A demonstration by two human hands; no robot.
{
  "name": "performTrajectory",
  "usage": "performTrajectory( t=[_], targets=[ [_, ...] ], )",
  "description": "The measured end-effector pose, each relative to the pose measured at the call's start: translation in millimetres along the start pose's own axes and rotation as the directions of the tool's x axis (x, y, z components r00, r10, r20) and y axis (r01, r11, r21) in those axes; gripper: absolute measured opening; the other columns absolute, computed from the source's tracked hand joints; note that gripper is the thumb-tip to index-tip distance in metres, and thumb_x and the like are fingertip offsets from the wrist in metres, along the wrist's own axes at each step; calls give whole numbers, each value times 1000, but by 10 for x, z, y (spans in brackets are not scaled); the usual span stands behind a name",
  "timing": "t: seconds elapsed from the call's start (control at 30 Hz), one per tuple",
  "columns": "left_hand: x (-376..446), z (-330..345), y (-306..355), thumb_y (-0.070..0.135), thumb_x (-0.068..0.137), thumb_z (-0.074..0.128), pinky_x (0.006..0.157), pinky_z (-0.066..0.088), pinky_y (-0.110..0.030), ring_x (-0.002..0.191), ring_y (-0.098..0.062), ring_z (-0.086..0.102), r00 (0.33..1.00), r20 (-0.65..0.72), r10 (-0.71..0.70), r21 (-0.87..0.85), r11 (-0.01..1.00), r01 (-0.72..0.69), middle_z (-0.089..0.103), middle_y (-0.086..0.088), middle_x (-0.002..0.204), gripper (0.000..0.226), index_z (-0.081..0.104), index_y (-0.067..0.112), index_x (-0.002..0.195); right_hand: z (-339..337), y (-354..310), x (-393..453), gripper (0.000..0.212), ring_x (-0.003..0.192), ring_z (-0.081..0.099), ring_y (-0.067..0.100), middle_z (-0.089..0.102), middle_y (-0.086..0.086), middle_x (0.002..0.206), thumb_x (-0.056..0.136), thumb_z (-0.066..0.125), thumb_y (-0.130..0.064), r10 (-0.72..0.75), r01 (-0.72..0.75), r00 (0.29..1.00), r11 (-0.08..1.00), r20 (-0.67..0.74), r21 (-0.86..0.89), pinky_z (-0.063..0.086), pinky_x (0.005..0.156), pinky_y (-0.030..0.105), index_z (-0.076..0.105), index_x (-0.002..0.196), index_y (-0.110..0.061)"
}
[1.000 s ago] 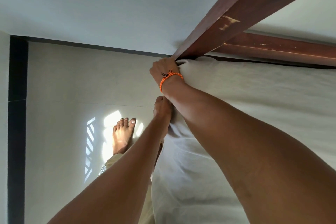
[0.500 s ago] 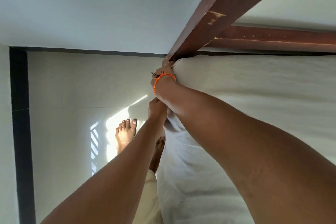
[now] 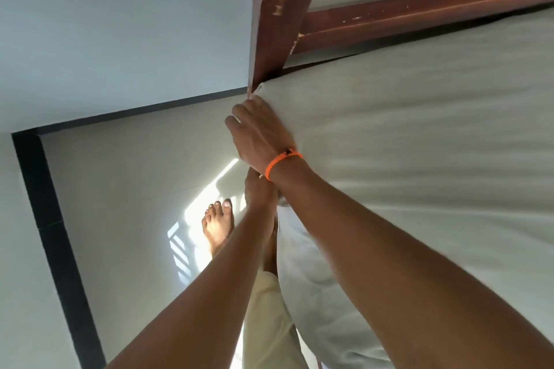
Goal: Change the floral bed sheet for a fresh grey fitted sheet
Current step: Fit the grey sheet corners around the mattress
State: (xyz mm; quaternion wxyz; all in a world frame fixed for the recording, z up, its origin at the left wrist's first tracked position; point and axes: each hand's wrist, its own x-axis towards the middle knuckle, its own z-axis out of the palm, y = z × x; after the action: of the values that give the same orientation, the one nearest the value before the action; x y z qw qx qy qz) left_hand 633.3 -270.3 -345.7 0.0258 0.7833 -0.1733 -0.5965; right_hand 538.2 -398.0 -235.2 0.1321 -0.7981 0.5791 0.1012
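At the corner of the bed beside the wooden post (image 3: 278, 24), a person works the grey fitted sheet (image 3: 419, 144) over the mattress. The right hand (image 3: 257, 132), with an orange band (image 3: 281, 163) at the wrist, lies over the corner edge of the sheet, fingers bent down over the side; a second ago it was bunched tight against the foot of the post, and it has since drawn back a little along the edge. The left hand (image 3: 259, 189) sits just below it at the side of the mattress, largely hidden by the right wrist, so its grip cannot be told. The sheet lies stretched across the top with shallow ripples, its loose part hanging by the person's leg. The corner looks seated; smoothing and tucking the side likely follow. A bare foot (image 3: 217, 226) stands on the sunlit floor (image 3: 120, 204).
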Motion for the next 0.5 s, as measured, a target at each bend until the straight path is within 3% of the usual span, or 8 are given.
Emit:
performTrajectory(
  t=[0.03,0.07,0.13,0.17,0.23,0.3,0.4,0.5],
  targets=[
    [265,23,-171,54,73,83,99,57,-54,117,-37,68,991,64,117,151,980,-125,70,-16,125,78,64,7,132,118,72,-130,32,122,57,35,66,12,122,82,64,-9,38,-34,995,999,-92,42,29,122,53,69,114,-10],
    [423,111,-257,54,69,82,91,59,-57,107,-37,72,990,23,137,99,985,-138,72,-13,115,73,60,15,126,153,145,-337,42,136,50,33,61,12,140,85,62,-13,84,-75,984,995,-154,64,25,124,53,67,127,-11],
    [237,228,-114,45,89,57,96,54,-55,111,-33,68,984,-56,171,-76,982,-175,71,-7,119,45,53,25,130,222,231,-779,56,157,26,28,34,4,168,94,55,-22,205,-169,954,971,-220,170,20,126,52,53,150,-19],
    [-364,233,109,42,95,46,103,50,-49,117,-29,65,967,-102,235,28,972,-233,70,-2,125,41,58,29,132,267,232,-1002,56,160,17,27,24,0,172,99,52,-27,232,-184,943,961,-240,205,19,126,52,48,155,-25],
    [-1019,281,123,32,106,44,107,36,-27,130,-27,57,950,-16,312,87,947,-310,64,-2,137,36,60,28,138,394,110,-1450,53,161,15,26,19,1,174,103,51,-34,291,-238,936,938,-197,251,19,126,50,46,156,-34],
    [-1426,118,78,18,111,47,84,27,-11,130,-27,53,953,9,303,223,928,-298,57,-8,139,35,56,17,145,531,-96,-1861,51,156,26,28,27,3,170,101,58,-35,355,-309,922,915,-155,260,24,125,46,50,152,-36],
    [-1394,140,-395,18,110,49,71,52,-22,92,-22,65,982,112,151,125,978,-165,68,-2,105,28,61,7,133,667,-453,-2342,53,141,42,25,42,-1,157,95,66,-33,486,-434,865,849,-124,303,39,115,41,53,146,-37],
    [-1432,236,-789,44,111,46,90,58,-41,92,-18,69,975,217,39,89,994,-60,73,0,99,39,68,15,123,820,-717,-2826,63,128,51,25,51,1,146,92,72,-34,566,-528,824,789,-35,313,50,98,43,48,150,-31]
  ],
)
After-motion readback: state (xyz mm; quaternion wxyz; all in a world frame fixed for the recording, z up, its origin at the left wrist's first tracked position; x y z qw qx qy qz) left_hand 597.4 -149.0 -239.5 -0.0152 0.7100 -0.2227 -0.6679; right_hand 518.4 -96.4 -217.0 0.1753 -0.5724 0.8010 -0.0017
